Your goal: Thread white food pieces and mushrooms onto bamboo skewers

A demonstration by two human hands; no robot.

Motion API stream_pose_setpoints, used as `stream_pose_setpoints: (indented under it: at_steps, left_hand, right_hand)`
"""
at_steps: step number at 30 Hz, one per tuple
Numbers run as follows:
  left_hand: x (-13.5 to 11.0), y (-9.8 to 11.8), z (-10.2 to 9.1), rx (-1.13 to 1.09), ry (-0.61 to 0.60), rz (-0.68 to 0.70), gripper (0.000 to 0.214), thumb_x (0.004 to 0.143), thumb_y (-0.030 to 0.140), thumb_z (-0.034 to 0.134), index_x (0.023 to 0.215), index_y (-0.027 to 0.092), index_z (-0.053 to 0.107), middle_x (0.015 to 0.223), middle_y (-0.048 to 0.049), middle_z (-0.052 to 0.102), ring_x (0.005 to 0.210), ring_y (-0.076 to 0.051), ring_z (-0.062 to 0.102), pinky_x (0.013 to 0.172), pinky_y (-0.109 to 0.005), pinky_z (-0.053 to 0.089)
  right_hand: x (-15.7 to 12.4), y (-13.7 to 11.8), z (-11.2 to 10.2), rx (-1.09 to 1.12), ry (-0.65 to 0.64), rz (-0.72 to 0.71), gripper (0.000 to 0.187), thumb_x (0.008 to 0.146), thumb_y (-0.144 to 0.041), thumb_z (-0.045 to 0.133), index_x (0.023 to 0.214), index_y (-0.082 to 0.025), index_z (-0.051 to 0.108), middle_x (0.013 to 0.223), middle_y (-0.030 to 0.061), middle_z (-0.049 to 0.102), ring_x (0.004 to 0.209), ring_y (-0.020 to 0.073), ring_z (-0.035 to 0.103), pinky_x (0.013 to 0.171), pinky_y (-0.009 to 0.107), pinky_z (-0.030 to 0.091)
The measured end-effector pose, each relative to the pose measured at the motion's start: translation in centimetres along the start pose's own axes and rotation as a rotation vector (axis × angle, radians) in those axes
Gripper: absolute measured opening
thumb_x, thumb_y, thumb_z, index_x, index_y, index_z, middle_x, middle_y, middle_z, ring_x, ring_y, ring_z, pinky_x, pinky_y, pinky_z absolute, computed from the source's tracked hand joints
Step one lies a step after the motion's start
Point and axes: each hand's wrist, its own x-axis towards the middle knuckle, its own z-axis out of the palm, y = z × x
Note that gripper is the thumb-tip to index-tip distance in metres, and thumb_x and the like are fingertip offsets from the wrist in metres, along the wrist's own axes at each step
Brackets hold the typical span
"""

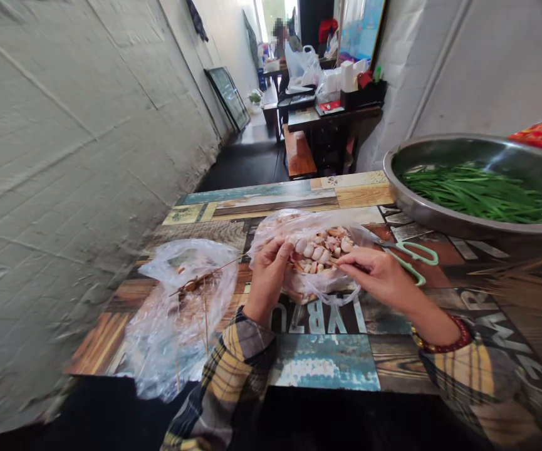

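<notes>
A clear plastic bag (271, 233) of pale garlic cloves (321, 249) lies open on the patterned table (327, 360). My left hand (267, 270) is at the bag's near left edge, fingers curled closed, holding a thin skewer that runs left toward the other bag; a clove may be in them too. My right hand (378, 273) reaches in from the right with thumb and fingers pinched at the cloves; what they grip is too small to name. A beaded bracelet (440, 343) circles the right wrist.
A second plastic bag (181, 313) with skewers and scraps lies at the left. Green-handled scissors (414, 255) rest behind my right hand. A steel bowl (440, 219) of green chives (482, 194) stands at the right. A grey wall runs along the left. Benches, tables and a person sit far back.
</notes>
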Motion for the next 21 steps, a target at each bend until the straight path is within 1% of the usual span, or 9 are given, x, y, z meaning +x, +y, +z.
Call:
stream_pose_setpoints:
  at_steps: [3,5,9,14,17,21]
  left_hand:
    - [0.1,-0.1,-0.3,-0.027,-0.051,0.004,0.031,0.083,0.047,0.064,0.075,0.016,0.065,0.07,0.0,0.06,0.065,-0.011,0.053,0.061,-0.021,0.043]
    - [0.2,-0.2,-0.5,-0.048,-0.065,0.005,0.03,0.084,0.045,0.065,0.074,0.017,0.064,0.067,0.0006,0.058,0.063,-0.01,0.052,0.059,-0.021,0.042]
    - [0.3,-0.6,-0.7,-0.102,-0.075,0.013,0.028,0.083,0.042,0.067,0.073,0.017,0.064,0.064,0.0014,0.057,0.06,-0.01,0.051,0.057,-0.021,0.041]
    - [0.2,-0.6,-0.6,-0.162,-0.09,-0.034,0.029,0.082,0.043,0.067,0.072,0.016,0.061,0.061,0.0032,0.055,0.055,-0.008,0.048,0.053,-0.019,0.038]
    - [0.1,-0.3,-0.5,-0.228,-0.086,-0.033,0.029,0.084,0.044,0.066,0.076,0.016,0.063,0.065,0.0026,0.056,0.059,-0.008,0.049,0.056,-0.019,0.04]
    - [0.0,0.3,-0.4,-0.356,-0.06,-0.023,0.032,0.081,0.047,0.068,0.087,0.016,0.07,0.085,-0.0024,0.066,0.074,-0.012,0.058,0.068,-0.023,0.047]
  right_hand:
    - [0.0,-0.2,0.3,0.018,-0.018,-0.075,0.025,0.095,-0.029,0.051,0.096,-0.02,0.074,0.087,0.0056,0.073,0.082,0.0187,0.066,0.076,0.031,0.05]
    - [0.0,-0.1,0.6,0.046,-0.017,-0.089,0.027,0.095,-0.031,0.049,0.096,-0.02,0.074,0.086,0.0058,0.073,0.081,0.0186,0.066,0.074,0.031,0.051]
    - [0.1,0.0,0.9,0.071,-0.005,-0.072,0.026,0.094,-0.03,0.05,0.093,-0.019,0.074,0.082,0.0055,0.073,0.078,0.0181,0.066,0.071,0.03,0.05]
    - [0.2,0.0,1.5,0.092,0.021,-0.029,0.023,0.092,-0.03,0.054,0.09,-0.019,0.074,0.084,0.0057,0.074,0.08,0.0193,0.068,0.073,0.031,0.052]
    - [0.0,0.1,1.9,0.105,0.01,-0.001,0.022,0.092,-0.03,0.054,0.091,-0.02,0.074,0.087,0.0061,0.075,0.081,0.0201,0.068,0.074,0.032,0.053]
    - [-0.2,0.5,2.2,0.114,0.006,0.027,0.021,0.091,-0.031,0.056,0.094,-0.021,0.074,0.091,0.007,0.075,0.085,0.0215,0.069,0.076,0.034,0.054]
